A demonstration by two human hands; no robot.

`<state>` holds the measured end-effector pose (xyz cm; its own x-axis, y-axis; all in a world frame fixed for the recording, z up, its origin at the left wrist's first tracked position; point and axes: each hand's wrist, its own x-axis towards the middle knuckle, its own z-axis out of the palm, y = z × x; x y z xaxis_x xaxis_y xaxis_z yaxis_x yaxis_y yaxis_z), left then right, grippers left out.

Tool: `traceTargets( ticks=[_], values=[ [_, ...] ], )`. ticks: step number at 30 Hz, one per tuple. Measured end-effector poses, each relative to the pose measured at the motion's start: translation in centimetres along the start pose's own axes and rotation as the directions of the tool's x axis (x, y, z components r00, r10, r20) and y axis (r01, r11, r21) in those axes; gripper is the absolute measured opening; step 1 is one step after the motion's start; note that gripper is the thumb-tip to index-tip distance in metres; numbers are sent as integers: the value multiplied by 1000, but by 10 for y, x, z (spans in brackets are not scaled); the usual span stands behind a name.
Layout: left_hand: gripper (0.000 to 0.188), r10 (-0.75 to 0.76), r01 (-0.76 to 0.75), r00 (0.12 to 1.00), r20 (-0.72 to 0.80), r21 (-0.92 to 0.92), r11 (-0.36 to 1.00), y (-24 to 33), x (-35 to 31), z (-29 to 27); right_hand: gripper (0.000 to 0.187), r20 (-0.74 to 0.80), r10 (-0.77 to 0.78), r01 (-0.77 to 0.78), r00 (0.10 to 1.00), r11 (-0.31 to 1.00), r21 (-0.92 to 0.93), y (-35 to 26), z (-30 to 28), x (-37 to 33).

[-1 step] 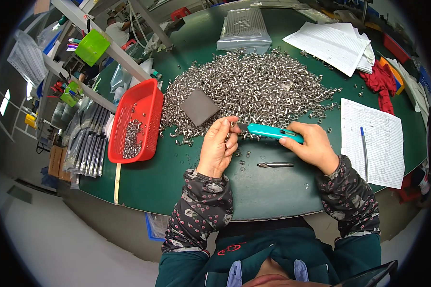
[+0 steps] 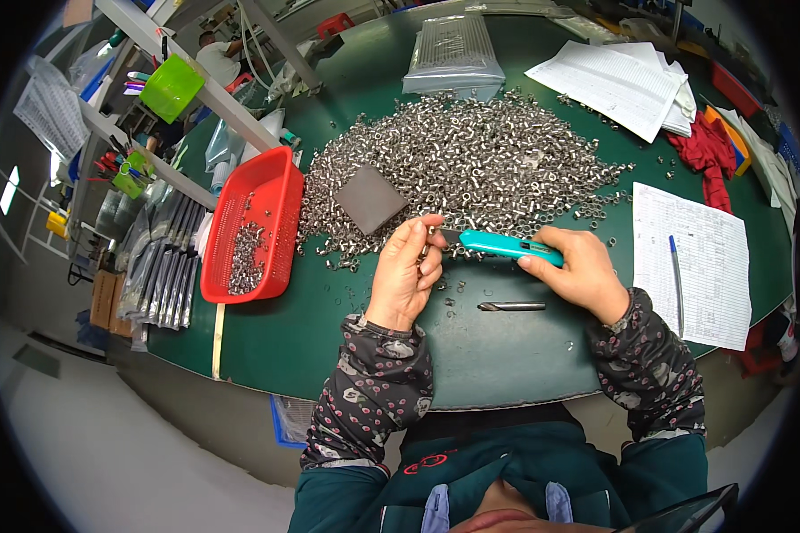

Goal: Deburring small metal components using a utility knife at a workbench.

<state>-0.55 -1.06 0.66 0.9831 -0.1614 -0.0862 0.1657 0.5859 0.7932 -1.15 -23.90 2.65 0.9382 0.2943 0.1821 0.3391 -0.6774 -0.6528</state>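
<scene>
Teal utility knife [image 2: 511, 247] in the person's right hand [image 2: 586, 274], thumb and fingers closed round it; blade [image 2: 451, 236] out, pointing left toward the left hand [image 2: 403, 277]; that hand pinches 1 small metal ring [image 2: 433, 231] between thumb and forefinger, other fingers curled; the 2 hands are apart, the knife spanning the gap; from where I stand, cannot tell whether blade and ring touch. Both hands above a green table [image 2: 497, 364], at the near edge of a broad heap of metal rings [image 2: 489, 155]; dark grey square block [image 2: 370, 199] resting on the heap's left part; nearer the person than the knife, 1 fluted drill bit [image 2: 512, 306] lying crosswise. To the left, red basket [image 2: 281, 265] with a small batch of rings inside; to the right, 1 printed sheet [image 2: 715, 258], a pen [image 2: 676, 282] on it; beyond the heap, plastic-wrapped pack [image 2: 453, 53]; far right, more papers [image 2: 604, 82] and a red cloth [image 2: 709, 158].
</scene>
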Motion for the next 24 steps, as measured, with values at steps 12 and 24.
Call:
traceTargets(
  ticks=[12, 24],
  values=[
    [13, -18, 23, 999, 36, -155, 988, -1, 1, -4, 33, -26, -57, 58, 998, 998, 6, 4, 4, -1],
    [16, -30, 30, 1000, 3, -78, 996, -1, 0, -3, 33, 6, -52, 52, 999, 998, 31, 3, 4, -1]
  ],
)
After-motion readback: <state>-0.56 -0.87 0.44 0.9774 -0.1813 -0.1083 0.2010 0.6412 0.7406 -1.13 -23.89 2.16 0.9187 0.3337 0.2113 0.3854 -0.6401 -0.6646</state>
